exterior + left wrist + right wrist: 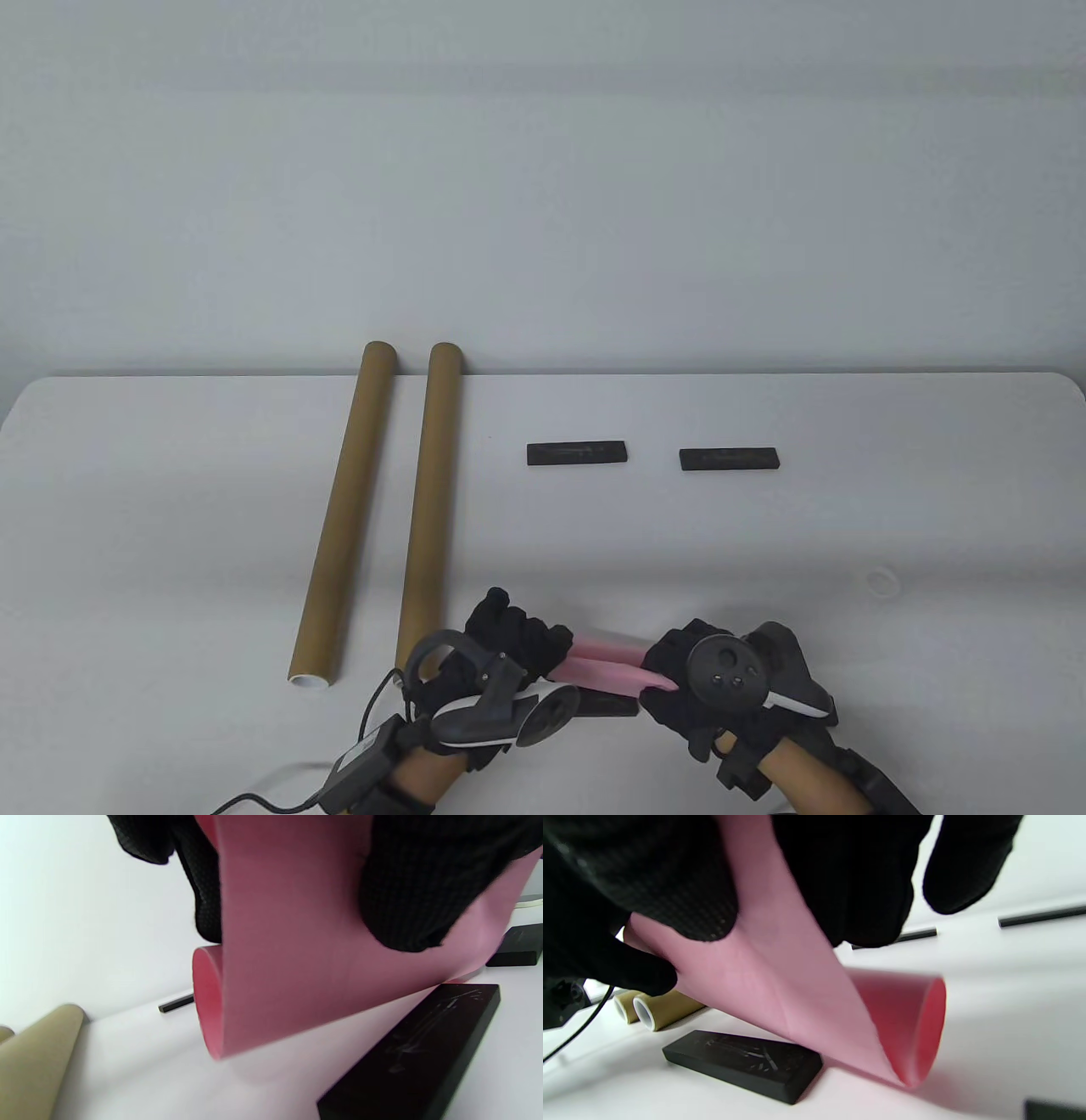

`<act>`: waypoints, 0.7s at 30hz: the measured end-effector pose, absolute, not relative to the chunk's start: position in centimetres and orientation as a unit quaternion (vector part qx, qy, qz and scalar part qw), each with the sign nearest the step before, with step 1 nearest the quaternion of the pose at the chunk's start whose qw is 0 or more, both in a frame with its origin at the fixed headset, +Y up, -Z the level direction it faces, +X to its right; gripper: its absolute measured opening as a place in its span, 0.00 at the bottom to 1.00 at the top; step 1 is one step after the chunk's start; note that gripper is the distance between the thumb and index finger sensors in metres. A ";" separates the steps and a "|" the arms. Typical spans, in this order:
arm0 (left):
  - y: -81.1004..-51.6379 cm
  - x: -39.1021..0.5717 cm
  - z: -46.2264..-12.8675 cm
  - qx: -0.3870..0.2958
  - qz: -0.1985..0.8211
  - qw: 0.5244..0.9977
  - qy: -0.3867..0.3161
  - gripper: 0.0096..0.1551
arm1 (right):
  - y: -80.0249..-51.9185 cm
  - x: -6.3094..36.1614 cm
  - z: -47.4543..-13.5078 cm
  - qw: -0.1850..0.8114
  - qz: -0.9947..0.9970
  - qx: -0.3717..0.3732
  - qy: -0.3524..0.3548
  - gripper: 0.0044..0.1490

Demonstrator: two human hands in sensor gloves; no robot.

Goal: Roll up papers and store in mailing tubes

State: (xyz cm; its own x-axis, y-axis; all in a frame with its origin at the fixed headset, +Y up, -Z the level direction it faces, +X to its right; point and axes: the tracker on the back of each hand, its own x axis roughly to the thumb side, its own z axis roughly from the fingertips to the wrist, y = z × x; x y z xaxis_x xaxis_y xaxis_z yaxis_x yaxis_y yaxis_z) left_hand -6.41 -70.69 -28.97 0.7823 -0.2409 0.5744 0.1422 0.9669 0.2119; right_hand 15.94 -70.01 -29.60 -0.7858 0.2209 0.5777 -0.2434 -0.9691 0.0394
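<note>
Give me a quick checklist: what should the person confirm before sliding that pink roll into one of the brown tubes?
1. Both hands hold the roll: ok. The left hand and right hand grip the pink paper at its two ends.
2. Roll is tight: not ok. The right wrist view shows an outer corner flap hanging loose.
3. Roll is narrower than the tube mouth: cannot tell.
4. Tube mouth is open: ok for the left tube, whose white-rimmed end shows hollow; the right tube has its near end behind the left hand.
5. Path is free: not ok. A black block lies right under the roll.
</note>
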 end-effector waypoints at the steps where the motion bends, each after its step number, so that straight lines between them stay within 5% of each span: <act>1: -70.7 -6.5 -29.1 0.073 -0.086 0.944 -0.310 0.36 | -69.7 16.0 -29.5 0.111 0.945 0.305 -0.028 0.21; 5: -70.6 -6.7 -29.4 0.055 -0.053 0.952 -0.296 0.26 | -69.6 16.2 -29.1 0.106 0.946 0.298 -0.064 0.24; 7: -70.7 -6.9 -29.5 0.047 -0.044 0.956 -0.285 0.23 | -69.5 16.2 -28.7 0.065 0.946 0.300 -0.105 0.40; 10: -70.8 -7.4 -29.8 0.000 0.010 0.966 -0.259 0.22 | -69.1 15.7 -27.9 -0.015 0.935 0.310 -0.171 0.49; 16: -70.6 -7.7 -30.0 0.003 0.021 0.966 -0.259 0.23 | -69.7 15.0 -28.4 -0.002 0.943 0.305 -0.134 0.24; 19: -70.5 -7.3 -29.4 0.053 -0.051 0.958 -0.277 0.46 | -69.9 15.5 -29.1 0.066 0.949 0.296 -0.083 0.22; 21: -70.5 -6.9 -29.0 0.078 -0.088 0.951 -0.287 0.52 | -69.9 16.0 -29.4 0.097 0.950 0.291 -0.052 0.22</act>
